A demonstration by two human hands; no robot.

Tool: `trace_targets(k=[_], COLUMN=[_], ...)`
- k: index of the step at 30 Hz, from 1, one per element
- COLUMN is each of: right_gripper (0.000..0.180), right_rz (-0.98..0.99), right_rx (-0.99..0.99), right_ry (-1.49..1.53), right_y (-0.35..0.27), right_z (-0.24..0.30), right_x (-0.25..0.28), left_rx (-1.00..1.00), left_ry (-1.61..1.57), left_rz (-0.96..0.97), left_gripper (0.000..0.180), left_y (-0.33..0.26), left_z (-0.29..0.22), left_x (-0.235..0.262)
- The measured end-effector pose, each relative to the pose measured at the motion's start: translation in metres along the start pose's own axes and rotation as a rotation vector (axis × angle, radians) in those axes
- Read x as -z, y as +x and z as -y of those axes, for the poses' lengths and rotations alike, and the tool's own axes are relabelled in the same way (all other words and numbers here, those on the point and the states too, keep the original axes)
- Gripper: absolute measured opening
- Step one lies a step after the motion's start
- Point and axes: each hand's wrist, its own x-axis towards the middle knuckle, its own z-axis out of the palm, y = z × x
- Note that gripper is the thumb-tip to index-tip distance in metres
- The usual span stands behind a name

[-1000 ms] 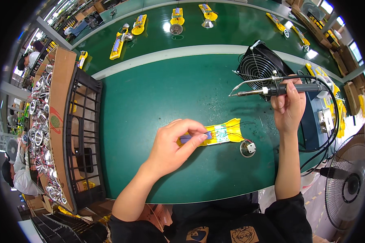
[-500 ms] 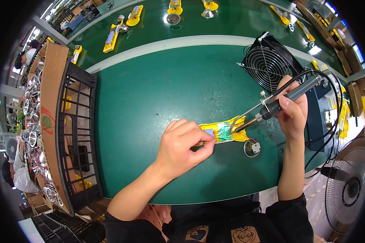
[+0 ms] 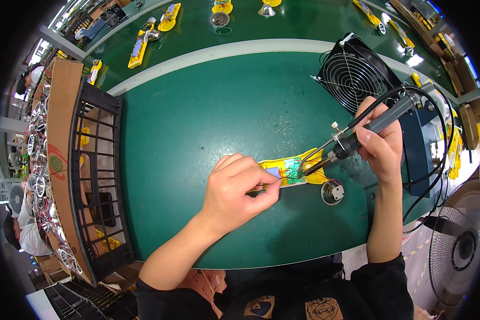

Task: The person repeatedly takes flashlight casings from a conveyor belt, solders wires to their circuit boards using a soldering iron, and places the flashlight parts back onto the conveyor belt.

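On my feed I have a broad, smooth green tabletop, with a square black fan with a round wire grille at its far right. A slim grey-and-black soldering iron sits in the right hand, fingers clamped round its handle. The left hand covers the left end of a long yellow plastic housing, which lies on the tabletop (a round silver metal reflector rests just beside its right end). The iron's tip is at the housing's small green circuit board; I can't tell whether they touch. Left thumb and forefinger pinch a thin dark wire.
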Motion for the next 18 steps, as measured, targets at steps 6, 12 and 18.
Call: trace_targets(k=[6, 12, 18], right_gripper=[0.016, 0.015, 0.015], right_rz=[0.051, 0.050, 0.072], right_rx=[-0.036, -0.001, -0.007], right_ry=[-0.002, 0.014, 0.024], right_y=[-0.0001, -0.0001, -0.0004], right_z=[-0.0005, -0.0009, 0.0001], right_x=[0.0028, -0.0004, 0.0020], left_rx=[-0.010, -0.020, -0.019], left_ry=[0.020, 0.029, 0.026], left_rz=[0.009, 0.012, 0.010], left_gripper=[0.012, 0.011, 0.011], left_y=[0.0006, 0.0008, 0.0007], left_z=[0.0005, 0.0004, 0.0007], left_x=[-0.0005, 0.0000, -0.0007])
